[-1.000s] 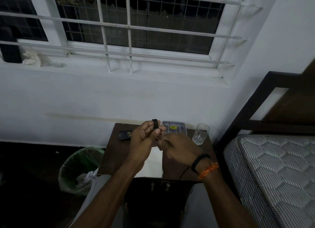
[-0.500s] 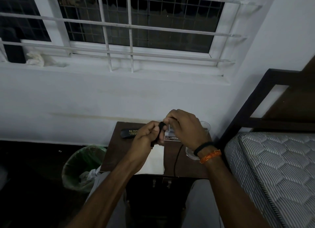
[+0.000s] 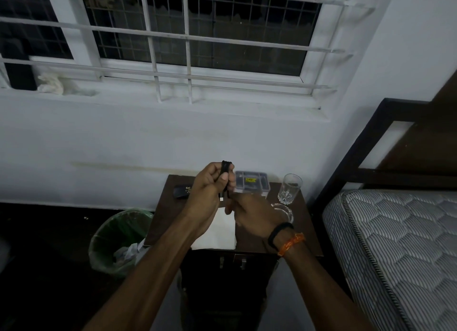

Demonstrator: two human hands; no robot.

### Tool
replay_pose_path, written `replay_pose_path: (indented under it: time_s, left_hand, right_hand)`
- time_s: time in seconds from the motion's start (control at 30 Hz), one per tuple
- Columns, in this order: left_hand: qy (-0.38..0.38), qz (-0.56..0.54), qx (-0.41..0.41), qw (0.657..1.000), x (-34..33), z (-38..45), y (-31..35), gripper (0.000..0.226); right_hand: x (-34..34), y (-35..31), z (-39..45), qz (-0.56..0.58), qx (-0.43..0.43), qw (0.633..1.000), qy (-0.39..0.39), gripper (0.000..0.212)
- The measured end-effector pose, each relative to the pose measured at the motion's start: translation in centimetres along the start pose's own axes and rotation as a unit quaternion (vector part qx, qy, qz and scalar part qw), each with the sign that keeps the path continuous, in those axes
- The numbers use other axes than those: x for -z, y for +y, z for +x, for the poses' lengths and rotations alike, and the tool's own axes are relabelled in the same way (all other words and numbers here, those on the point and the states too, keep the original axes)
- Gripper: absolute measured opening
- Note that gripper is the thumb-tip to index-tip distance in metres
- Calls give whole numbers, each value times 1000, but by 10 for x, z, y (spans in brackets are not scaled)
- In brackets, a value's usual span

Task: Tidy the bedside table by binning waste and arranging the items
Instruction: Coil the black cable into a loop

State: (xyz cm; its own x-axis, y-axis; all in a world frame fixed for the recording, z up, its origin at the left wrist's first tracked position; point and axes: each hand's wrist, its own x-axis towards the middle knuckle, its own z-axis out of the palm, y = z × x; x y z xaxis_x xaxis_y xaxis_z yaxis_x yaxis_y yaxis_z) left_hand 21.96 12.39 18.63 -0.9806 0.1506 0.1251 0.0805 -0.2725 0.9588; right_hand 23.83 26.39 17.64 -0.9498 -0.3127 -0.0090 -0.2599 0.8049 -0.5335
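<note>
Open air above the bedside table (image 3: 163,221), but its back edge is crowded by the black case (image 3: 181,191), clear box (image 3: 252,181) and glass (image 3: 289,189), with the bed (image 3: 395,244) hemming the right and the bin (image 3: 118,241) the left.

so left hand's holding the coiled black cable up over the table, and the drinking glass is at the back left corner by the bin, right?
Not quite. The left hand does hold the coiled black cable over the bedside table, but the head view shows the drinking glass at the back right corner, on the bed side. The bin stands on the floor to the table's left.
</note>
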Motion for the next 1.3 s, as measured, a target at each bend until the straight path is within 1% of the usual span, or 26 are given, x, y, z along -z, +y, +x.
replay_pose_path:
  time_s: [0.07, 0.2, 0.23, 0.3, 0.4, 0.47, 0.57, 0.67, 0.8, 0.87, 0.9, 1.0, 1.07, 1.13, 1.17, 1.23, 1.3]
  left_hand:
    - [6, 63, -4, 998, 0, 0, -8, 20]
    - [-5, 116, 2, 993, 3, -4, -24, 15]
    - [-6, 124, 5, 992, 4, -6, -25, 14]
    - [-10, 136, 15, 991, 5, -9, -25, 16]
    - [-47, 137, 9, 989, 4, -17, -22, 27]
    - [-76, 129, 6, 989, 2, -20, -20, 33]
    - [-92, 90, 11, 992, 2, -22, -14, 40]
    - [-79, 46, 17, 996, 4, -22, -7, 39]
    - [-43, -8, 32, 999, 5, -18, -3, 36]
    - [-33, -20, 38, 999, 4, -17, -5, 35]
    - [-26, -22, 41, 999, 4, -16, -5, 34]
    - [-4, -10, 35, 999, 2, -14, -10, 32]
    - [14, -10, 35, 999, 2, -13, -12, 28]
    - [40, -13, 36, 998, 4, -10, -14, 23]
    - [54, -10, 34, 998, 7, -8, -16, 21]
    - [77, 1, 31, 997, 11, -5, -21, 19]
    - [96, 21, 32, 995, 13, -3, -26, 17]
  right_hand:
    - [5, -4, -2, -15, 14, 1000, -4, 24]
    - [29, -13, -7, -50, 16, 999, -9, 15]
    - [38, -16, -9, -57, 17, 998, 1, 16]
    - [53, -19, -9, -75, 27, 996, 45, 18]
    - [65, -18, -2, -79, 34, 992, 97, 20]
    - [66, -17, 6, -65, 34, 991, 114, 20]
    - [59, -8, 14, -22, 42, 989, 139, 19]
    - [43, 8, 17, 19, 39, 985, 170, 20]
    - [19, 17, 13, 23, 44, 967, 249, 22]
    - [8, 17, 10, 26, 40, 961, 271, 21]
    - [2, 17, 9, 30, 24, 963, 266, 19]
    - [-20, 21, 6, 27, -42, 974, 220, 17]
    - [-32, 19, 1, 28, -54, 983, 173, 18]
    - [-40, 11, -5, 23, -43, 992, 113, 23]
    - [-42, 7, -9, 11, -29, 996, 89, 21]
    - [-41, 2, -14, -34, -2, 997, 72, 19]
    - [-33, -3, -15, -88, 27, 993, 76, 26]
